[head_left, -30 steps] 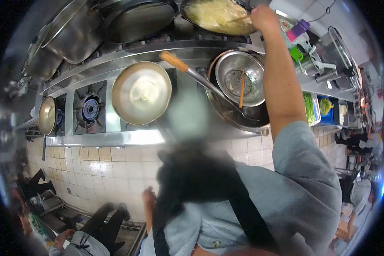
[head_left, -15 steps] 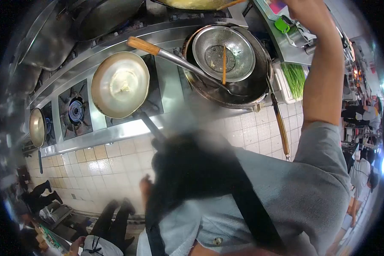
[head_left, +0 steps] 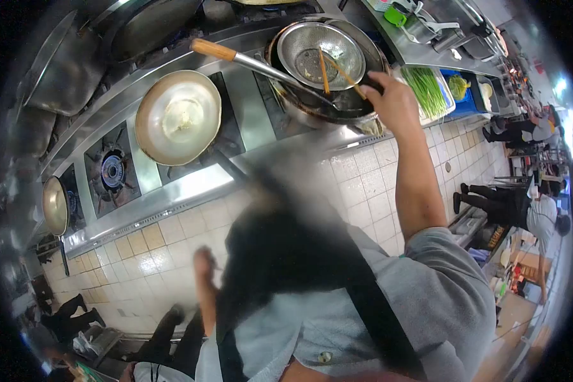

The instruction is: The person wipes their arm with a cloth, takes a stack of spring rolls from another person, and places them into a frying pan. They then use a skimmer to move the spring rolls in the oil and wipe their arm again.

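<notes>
My right hand (head_left: 395,102) reaches over the right rim of a large dark wok (head_left: 347,113). Its thumb and fingers close on the near end of a wooden chopstick (head_left: 345,74), which slants into a perforated metal strainer (head_left: 293,54). A second chopstick (head_left: 325,75) leans in the strainer beside it. Across the wok's left side lies a long metal utensil with a wooden handle (head_left: 213,49); its far end is partly hidden. Low at my left side hangs my left hand (head_left: 205,262), near my apron and over the floor; its fingers are too blurred to read.
A pale frying pan (head_left: 162,143) sits on the stove, left of the wok. Further left are a lit burner (head_left: 113,169) and a smaller pan (head_left: 55,207). Green stalks (head_left: 425,89) fill a white tray on the right. Other people stand at the right and lower left.
My right hand has come down from the counter at upper right to the strainer and taken a chopstick's end. Two chopsticks now show apart. My forearm covers where a long handle was.
</notes>
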Motion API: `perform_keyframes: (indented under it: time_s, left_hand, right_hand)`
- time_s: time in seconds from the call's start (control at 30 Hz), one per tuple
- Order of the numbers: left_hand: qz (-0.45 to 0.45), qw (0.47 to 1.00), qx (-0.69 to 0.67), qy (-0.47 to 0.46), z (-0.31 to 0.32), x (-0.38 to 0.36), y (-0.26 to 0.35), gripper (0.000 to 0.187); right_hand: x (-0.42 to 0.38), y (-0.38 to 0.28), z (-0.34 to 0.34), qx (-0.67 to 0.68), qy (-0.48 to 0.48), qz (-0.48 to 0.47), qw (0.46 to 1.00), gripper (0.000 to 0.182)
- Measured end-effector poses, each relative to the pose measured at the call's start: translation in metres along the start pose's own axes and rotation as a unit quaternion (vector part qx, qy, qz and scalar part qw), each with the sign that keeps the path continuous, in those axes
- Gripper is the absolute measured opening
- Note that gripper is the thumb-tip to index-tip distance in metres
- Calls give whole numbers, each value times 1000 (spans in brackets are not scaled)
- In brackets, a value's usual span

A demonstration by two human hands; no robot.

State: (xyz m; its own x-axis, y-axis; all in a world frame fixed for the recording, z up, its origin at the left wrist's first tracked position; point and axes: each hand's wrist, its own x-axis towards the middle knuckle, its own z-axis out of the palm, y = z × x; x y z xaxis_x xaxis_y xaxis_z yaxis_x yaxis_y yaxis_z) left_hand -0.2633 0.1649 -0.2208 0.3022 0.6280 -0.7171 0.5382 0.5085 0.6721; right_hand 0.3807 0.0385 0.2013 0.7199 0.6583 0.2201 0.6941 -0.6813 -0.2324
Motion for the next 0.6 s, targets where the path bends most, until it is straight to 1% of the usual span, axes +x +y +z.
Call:
perform_keyframes:
  time_s: [0.03,0.07,0.1,0.13,0.17,0.2,0.23,0.27,0.3,0.33,0.37,0.4,0.43,0.5,0.57,0.6]
  left_hand:
    - [107,989,-82,56,-2,-11,9,34]
    - [40,971,-233,25,22,-78,116,45]
    - [25,965,-261,27,18,-81,138,55]
    - [72,977,-203,-10,4,-76,139,57]
    - [95,972,-213,1,15,-93,174,58]
    - [130,961,-244,-4,23,-103,199,50]
    - [143,941,-301,-65,25,-105,217,46]
    - [151,946,-281,-52,33,-109,236,41]
    - [162,950,-263,-37,44,-115,255,37]
    - [161,950,-264,-49,55,-121,273,37]
    - [187,946,-254,-74,65,-127,290,30]
    - [215,940,-245,-97,74,-129,303,23]
    - [215,939,-246,-102,83,-129,311,23]
    - [276,915,-232,-183,102,-129,323,13]
    - [326,912,-173,-177,133,-169,360,13]
    - [370,898,-150,-186,148,-184,375,14]
  right_hand:
    - [2,9,-3,100,69,-7,993,26]
    - [-2,15,-6,196,138,-13,971,30]
    - [-7,4,-32,306,180,98,930,33]
    - [-10,-2,-61,412,263,39,872,35]
    - [0,2,-88,713,260,8,651,38]
    - [4,62,-108,887,61,-167,427,51]
    - [-12,38,-141,885,99,-189,415,66]
    - [-19,30,-165,905,179,-222,316,73]
    - [-29,20,-191,915,233,-224,240,70]
    - [-42,12,-210,906,272,-259,194,68]
    - [-54,5,-225,894,307,-292,144,67]
    - [-68,9,-245,882,307,-337,122,66]
    - [-82,17,-261,867,307,-379,100,65]
    - [-109,31,-290,848,301,-411,146,63]
    - [-132,42,-312,833,308,-422,181,60]
    - [-145,49,-322,825,313,-425,200,59]
